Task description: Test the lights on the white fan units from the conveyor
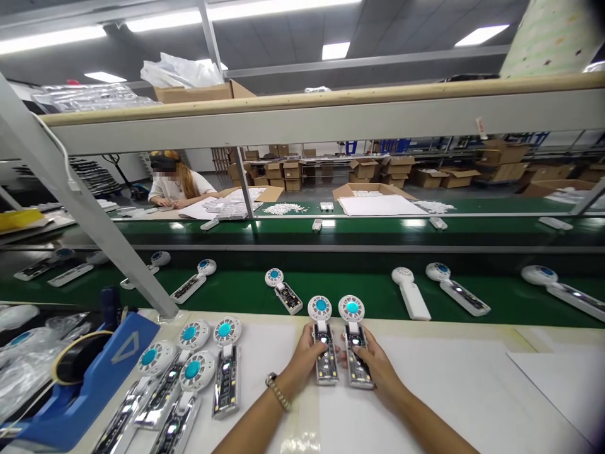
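My left hand [307, 350] is closed round a handheld unit [325, 366] with a round, slotted white head, a blue centre and a dark body with circuit parts showing. A matching unit [359, 369] is in my right hand [375, 362], and its blue centre glows brighter. My thumbs press on the fronts of the bodies. Both units are held upright side by side, slightly apart, above the white work surface [425, 391]. To the left lie several similar units [227, 378], heads pointing away from me.
A green conveyor belt [340, 296] crosses ahead, carrying several more units [286, 293]. A blue tape dispenser [104, 372] stands at left beside a slanted metal post [94, 195]. Across the line a person [182, 183] sits near white parts [283, 209] and an open carton [368, 189]. A shelf beam [331, 120] spans overhead.
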`<state>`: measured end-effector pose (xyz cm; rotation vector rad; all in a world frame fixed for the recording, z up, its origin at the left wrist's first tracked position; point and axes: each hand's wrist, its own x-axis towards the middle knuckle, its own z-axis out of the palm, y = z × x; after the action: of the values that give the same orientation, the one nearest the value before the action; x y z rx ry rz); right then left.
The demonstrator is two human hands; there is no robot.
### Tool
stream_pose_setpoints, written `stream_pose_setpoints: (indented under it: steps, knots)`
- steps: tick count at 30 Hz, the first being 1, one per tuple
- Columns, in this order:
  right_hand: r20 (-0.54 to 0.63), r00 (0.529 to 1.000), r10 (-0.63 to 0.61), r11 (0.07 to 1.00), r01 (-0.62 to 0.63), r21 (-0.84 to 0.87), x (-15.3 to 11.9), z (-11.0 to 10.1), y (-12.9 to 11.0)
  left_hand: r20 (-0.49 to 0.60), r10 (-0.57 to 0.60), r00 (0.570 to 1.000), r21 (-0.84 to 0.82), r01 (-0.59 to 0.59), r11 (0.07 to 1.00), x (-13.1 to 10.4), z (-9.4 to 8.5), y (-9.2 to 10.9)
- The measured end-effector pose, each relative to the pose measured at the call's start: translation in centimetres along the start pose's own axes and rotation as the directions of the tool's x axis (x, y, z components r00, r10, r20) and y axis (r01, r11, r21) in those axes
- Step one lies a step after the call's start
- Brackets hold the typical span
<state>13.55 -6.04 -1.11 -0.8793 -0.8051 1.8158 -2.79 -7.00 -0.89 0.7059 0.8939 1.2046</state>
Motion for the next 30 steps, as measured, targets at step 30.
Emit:
stream_pose_setpoints:
  steps: [30]
  knots:
    - [0.083, 0.993, -0.081, 0.992, 0.088, -0.087, 0.1, -0.5, -0.1, 0.127, 0.027, 0.992, 0.189, -0.051, 0.981, -0.9, 0.0, 0.4]
